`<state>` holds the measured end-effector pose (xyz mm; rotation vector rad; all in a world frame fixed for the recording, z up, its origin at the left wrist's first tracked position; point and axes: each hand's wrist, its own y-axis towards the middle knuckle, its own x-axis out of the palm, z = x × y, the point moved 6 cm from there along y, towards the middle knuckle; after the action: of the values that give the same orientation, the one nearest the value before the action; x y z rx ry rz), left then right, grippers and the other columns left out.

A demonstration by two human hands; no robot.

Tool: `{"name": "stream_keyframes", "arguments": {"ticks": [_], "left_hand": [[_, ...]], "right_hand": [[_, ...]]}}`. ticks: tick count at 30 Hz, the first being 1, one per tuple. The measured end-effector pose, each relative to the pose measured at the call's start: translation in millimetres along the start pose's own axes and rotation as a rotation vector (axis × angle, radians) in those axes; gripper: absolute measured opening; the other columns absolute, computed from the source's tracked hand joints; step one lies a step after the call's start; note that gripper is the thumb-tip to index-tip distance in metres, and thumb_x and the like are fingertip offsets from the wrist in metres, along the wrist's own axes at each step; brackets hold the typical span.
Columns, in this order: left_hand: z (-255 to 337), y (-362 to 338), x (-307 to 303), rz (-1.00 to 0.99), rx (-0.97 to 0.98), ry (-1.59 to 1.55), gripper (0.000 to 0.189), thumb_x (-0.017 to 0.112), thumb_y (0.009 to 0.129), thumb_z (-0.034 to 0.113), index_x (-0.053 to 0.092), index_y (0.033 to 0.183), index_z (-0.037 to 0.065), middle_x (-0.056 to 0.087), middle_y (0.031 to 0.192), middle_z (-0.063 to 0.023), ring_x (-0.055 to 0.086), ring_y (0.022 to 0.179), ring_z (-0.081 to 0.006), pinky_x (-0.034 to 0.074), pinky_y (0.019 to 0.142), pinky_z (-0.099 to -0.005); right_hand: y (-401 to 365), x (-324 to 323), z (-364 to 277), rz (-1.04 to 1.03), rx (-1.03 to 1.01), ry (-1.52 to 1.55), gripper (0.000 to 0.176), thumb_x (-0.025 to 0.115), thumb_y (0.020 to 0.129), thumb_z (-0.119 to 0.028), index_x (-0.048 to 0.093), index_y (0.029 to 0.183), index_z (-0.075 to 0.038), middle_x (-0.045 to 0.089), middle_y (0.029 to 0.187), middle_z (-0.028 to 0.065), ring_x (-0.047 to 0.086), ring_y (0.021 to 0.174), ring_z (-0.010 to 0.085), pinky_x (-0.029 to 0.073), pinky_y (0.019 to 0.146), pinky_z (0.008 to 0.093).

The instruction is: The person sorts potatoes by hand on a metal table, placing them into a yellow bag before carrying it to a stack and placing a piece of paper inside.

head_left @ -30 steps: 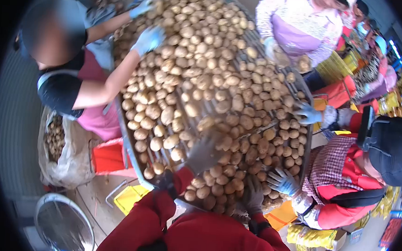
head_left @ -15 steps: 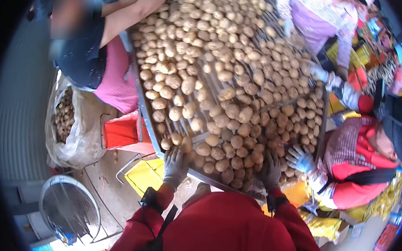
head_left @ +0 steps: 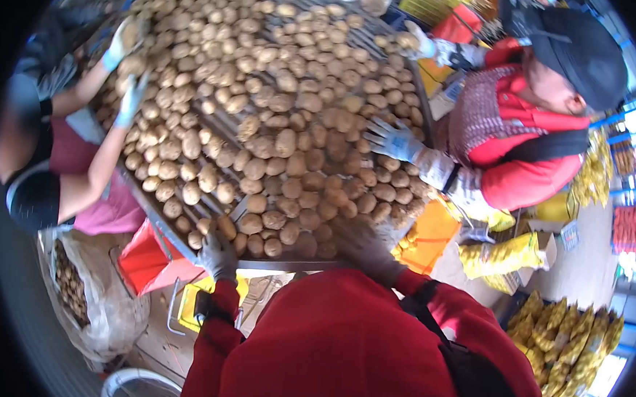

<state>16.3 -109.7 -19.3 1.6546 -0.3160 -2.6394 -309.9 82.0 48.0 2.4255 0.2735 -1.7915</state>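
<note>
Many potatoes (head_left: pixel 285 143) lie spread over a slatted sorting table (head_left: pixel 224 124). My left hand (head_left: pixel 218 253), in a grey glove, is at the table's near edge, touching potatoes at the left corner; its fingers are partly hidden, and whether it grips one cannot be made out. My right hand (head_left: pixel 364 249), also gloved, lies blurred over potatoes near the front right edge.
A co-worker in red (head_left: pixel 533 139) reaches over the table from the right; another person's gloved hands (head_left: pixel 129 100) hold potatoes at the left. An orange crate (head_left: pixel 430 236), red container (head_left: pixel 155 261) and white sack (head_left: pixel 101 294) stand around the table.
The view has turned, so the table sits further left. My right hand has moved left across the potatoes, nearer my left hand. The left co-worker's hands are now in view with potatoes.
</note>
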Motion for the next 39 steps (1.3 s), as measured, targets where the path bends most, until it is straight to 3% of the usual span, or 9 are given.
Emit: {"name": "stream_keyframes", "arguments": {"ticks": [2, 4, 9, 11, 13, 18, 23, 35, 39], "left_hand": [[-4.4, -4.1, 9.0, -0.037, -0.015, 0.021, 0.035, 0.05, 0.104, 0.029, 0.064, 0.133, 0.017, 0.072, 0.103, -0.0204, 0.069, 0.09, -0.0437, 0.052, 0.079, -0.0554], [-7.6, -4.6, 12.9, -0.105, -0.008, 0.061, 0.04, 0.049, 0.104, 0.031, 0.059, 0.14, 0.018, 0.072, 0.112, -0.0204, 0.069, 0.094, -0.0439, 0.052, 0.082, -0.055], [-24.7, -3.3, 24.5, -0.195, -0.057, -0.037, 0.042, 0.046, 0.106, 0.034, 0.055, 0.145, 0.02, 0.07, 0.125, -0.0212, 0.068, 0.105, -0.0445, 0.053, 0.089, -0.0525], [-31.1, -4.4, 26.0, -0.228, -0.05, 0.01, 0.044, 0.044, 0.108, 0.037, 0.053, 0.148, 0.02, 0.07, 0.122, -0.0235, 0.068, 0.105, -0.0462, 0.053, 0.089, -0.0537], [-23.0, -4.9, 19.5, -0.243, -0.051, 0.019, 0.046, 0.043, 0.107, 0.039, 0.052, 0.149, 0.021, 0.07, 0.121, -0.0249, 0.068, 0.104, -0.0475, 0.053, 0.087, -0.0557], [-17.7, -1.4, 22.0, -0.257, -0.026, 0.074, 0.046, 0.042, 0.107, 0.041, 0.053, 0.148, 0.022, 0.069, 0.125, -0.0245, 0.067, 0.105, -0.0475, 0.053, 0.087, -0.0568], [-26.2, -2.9, 24.5, -0.179, -0.002, 0.086, 0.043, 0.043, 0.107, 0.035, 0.056, 0.144, 0.018, 0.069, 0.125, -0.0226, 0.068, 0.105, -0.0459, 0.053, 0.088, -0.0551], [-30.3, -0.7, 23.7, -0.299, -0.051, 0.103, 0.047, 0.046, 0.104, 0.034, 0.051, 0.149, 0.019, 0.069, 0.122, -0.0248, 0.068, 0.1, -0.0487, 0.054, 0.083, -0.0567], [-25.1, -3.6, 17.0, -0.331, 0.042, 0.032, 0.051, 0.046, 0.104, 0.035, 0.047, 0.152, 0.019, 0.069, 0.115, -0.0283, 0.067, 0.099, -0.0497, 0.053, 0.083, -0.0575]], "right_hand": [[4.8, 24.0, -24.4, 0.223, -0.319, -0.238, 0.051, 0.064, 0.085, -0.021, 0.06, 0.136, -0.019, 0.054, 0.143, 0.0104, 0.051, 0.132, 0.0323, 0.036, 0.113, 0.0528], [27.9, 40.7, -30.9, 0.292, -0.297, -0.117, 0.055, 0.066, 0.084, -0.027, 0.06, 0.138, -0.018, 0.049, 0.15, 0.0094, 0.046, 0.14, 0.032, 0.031, 0.117, 0.0591], [71.1, -32.1, -7.9, 0.019, 0.027, -0.158, 0.057, 0.072, 0.08, -0.039, 0.063, 0.132, -0.017, 0.053, 0.144, 0.0046, 0.046, 0.139, 0.0312, 0.032, 0.115, 0.0622], [60.5, -29.0, 10.9, 0.094, 0.143, -0.145, 0.058, 0.072, 0.081, -0.04, 0.061, 0.133, -0.019, 0.056, 0.137, 0.0031, 0.048, 0.136, 0.0303, 0.033, 0.113, 0.0615], [35.9, 30.2, 45.9, 0.521, 0.255, -0.124, 0.056, 0.072, 0.082, -0.038, 0.06, 0.134, -0.021, 0.059, 0.131, 0.0026, 0.051, 0.13, 0.0295, 0.034, 0.111, 0.0614], [-40.8, 81.0, 78.3, 0.26, 0.518, -0.111, 0.05, 0.07, 0.086, -0.036, 0.061, 0.133, -0.021, 0.061, 0.122, 0.0014, 0.054, 0.123, 0.028, 0.039, 0.098, 0.061], [-109.7, 39.6, 76.6, 0.386, 0.596, -0.056, 0.051, 0.072, 0.084, -0.035, 0.063, 0.131, -0.021, 0.06, 0.134, 0.0048, 0.05, 0.129, 0.0302, 0.039, 0.098, 0.059], [117.2, 64.3, -56.7, 0.27, -0.513, 0.225, 0.048, 0.065, 0.09, -0.038, 0.062, 0.132, -0.015, 0.055, 0.146, 0.0096, 0.039, 0.146, 0.0289, 0.035, 0.116, 0.0565], [102.9, 105.6, -39.1, 0.269, -0.491, 0.165, 0.043, 0.061, 0.095, -0.033, 0.061, 0.134, -0.014, 0.053, 0.148, 0.0103, 0.038, 0.148, 0.0285, 0.034, 0.118, 0.0571]]}}
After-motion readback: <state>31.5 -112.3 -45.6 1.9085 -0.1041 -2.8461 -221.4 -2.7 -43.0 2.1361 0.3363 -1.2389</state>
